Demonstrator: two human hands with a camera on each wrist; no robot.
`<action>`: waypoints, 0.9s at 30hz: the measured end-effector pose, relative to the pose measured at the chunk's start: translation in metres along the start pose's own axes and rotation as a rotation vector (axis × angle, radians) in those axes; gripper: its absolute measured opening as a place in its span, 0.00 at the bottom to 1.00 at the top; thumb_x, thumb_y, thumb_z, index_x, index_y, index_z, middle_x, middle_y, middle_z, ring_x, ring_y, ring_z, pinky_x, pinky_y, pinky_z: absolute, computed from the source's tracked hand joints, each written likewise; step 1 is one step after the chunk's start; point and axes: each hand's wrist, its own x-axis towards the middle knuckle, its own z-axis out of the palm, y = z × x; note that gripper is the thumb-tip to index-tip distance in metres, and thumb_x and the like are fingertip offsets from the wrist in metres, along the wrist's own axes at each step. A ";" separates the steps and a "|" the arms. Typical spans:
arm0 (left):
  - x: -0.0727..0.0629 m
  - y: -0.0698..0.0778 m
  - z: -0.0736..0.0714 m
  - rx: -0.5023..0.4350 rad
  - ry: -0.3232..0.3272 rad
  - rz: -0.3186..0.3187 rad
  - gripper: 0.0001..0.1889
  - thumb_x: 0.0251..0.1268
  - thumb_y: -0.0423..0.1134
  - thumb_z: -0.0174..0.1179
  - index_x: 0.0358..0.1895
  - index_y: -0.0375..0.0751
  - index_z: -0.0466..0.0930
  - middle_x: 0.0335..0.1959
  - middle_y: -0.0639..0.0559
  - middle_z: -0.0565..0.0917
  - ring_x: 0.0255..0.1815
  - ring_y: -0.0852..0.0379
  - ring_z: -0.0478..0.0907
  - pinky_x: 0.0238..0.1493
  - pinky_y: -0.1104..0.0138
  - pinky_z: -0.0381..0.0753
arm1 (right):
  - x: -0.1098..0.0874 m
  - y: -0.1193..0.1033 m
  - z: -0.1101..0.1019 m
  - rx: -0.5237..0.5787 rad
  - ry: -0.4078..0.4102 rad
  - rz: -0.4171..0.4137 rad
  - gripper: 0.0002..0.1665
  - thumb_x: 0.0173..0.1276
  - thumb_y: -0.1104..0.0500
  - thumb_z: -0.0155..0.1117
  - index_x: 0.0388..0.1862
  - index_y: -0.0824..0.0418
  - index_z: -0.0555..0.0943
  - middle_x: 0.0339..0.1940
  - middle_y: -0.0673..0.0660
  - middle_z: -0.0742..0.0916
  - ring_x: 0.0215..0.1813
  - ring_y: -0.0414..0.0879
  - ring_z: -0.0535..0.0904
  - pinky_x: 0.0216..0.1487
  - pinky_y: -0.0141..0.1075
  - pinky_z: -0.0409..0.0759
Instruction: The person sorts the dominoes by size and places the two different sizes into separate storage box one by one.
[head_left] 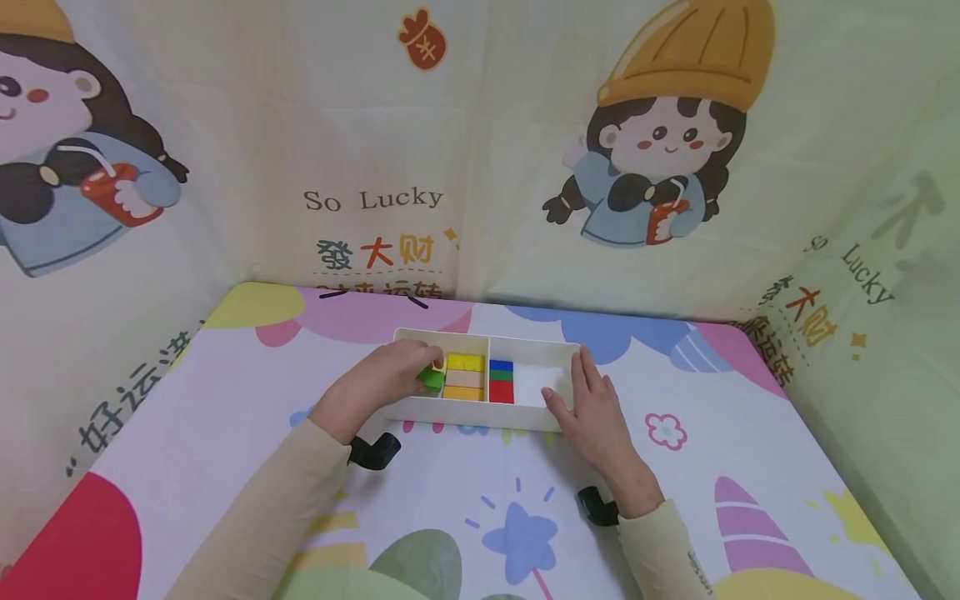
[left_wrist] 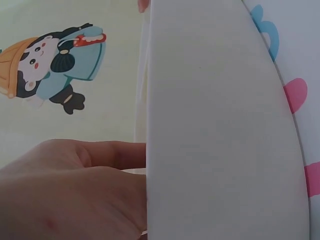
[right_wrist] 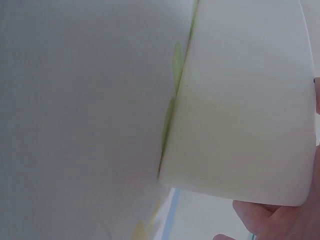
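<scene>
A white two-compartment box (head_left: pixel 465 411) lies lengthwise on the table. Inside its left compartment, my left hand (head_left: pixel 382 371) pinches a green block (head_left: pixel 431 380), partly covered by the fingers. Beside that block are yellow blocks (head_left: pixel 466 362), a pale beige block (head_left: pixel 463 379) and an orange-yellow block (head_left: pixel 463 393). Blue (head_left: pixel 501 366), green (head_left: pixel 501 376) and red (head_left: pixel 502 392) blocks line the divider in the right compartment. Straight fingers of my right hand (head_left: pixel 600 417) rest along the box's right end, its thumb over the front rim. In the left wrist view, the box wall hides the left fingertips.
The table (head_left: pixel 435 500) wears a white cover with colourful printed shapes. A cream curtain (head_left: pixel 495 167) with cartoon figures and lettering rises behind it and at both sides. Black wrist mounts (head_left: pixel 375 452) show under both wrists.
</scene>
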 end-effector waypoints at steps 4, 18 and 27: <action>0.002 0.001 0.000 0.024 -0.013 0.011 0.20 0.56 0.33 0.72 0.53 0.43 0.80 0.51 0.48 0.83 0.49 0.52 0.76 0.56 0.61 0.83 | 0.000 -0.002 -0.001 0.001 -0.002 -0.002 0.51 0.75 0.41 0.53 0.79 0.70 0.46 0.83 0.65 0.50 0.81 0.63 0.51 0.79 0.61 0.46; 0.015 -0.004 0.003 0.028 -0.037 0.024 0.17 0.56 0.28 0.71 0.49 0.42 0.81 0.43 0.47 0.79 0.45 0.53 0.73 0.50 0.65 0.82 | 0.001 -0.004 -0.001 -0.002 -0.007 0.006 0.51 0.75 0.40 0.53 0.80 0.70 0.45 0.83 0.65 0.49 0.81 0.63 0.51 0.80 0.61 0.46; 0.015 -0.003 0.004 0.008 -0.046 0.016 0.18 0.57 0.30 0.71 0.51 0.43 0.80 0.44 0.47 0.79 0.45 0.53 0.74 0.52 0.64 0.82 | -0.001 -0.002 -0.001 0.008 -0.004 0.004 0.51 0.75 0.41 0.52 0.79 0.70 0.45 0.83 0.65 0.49 0.81 0.64 0.51 0.79 0.61 0.45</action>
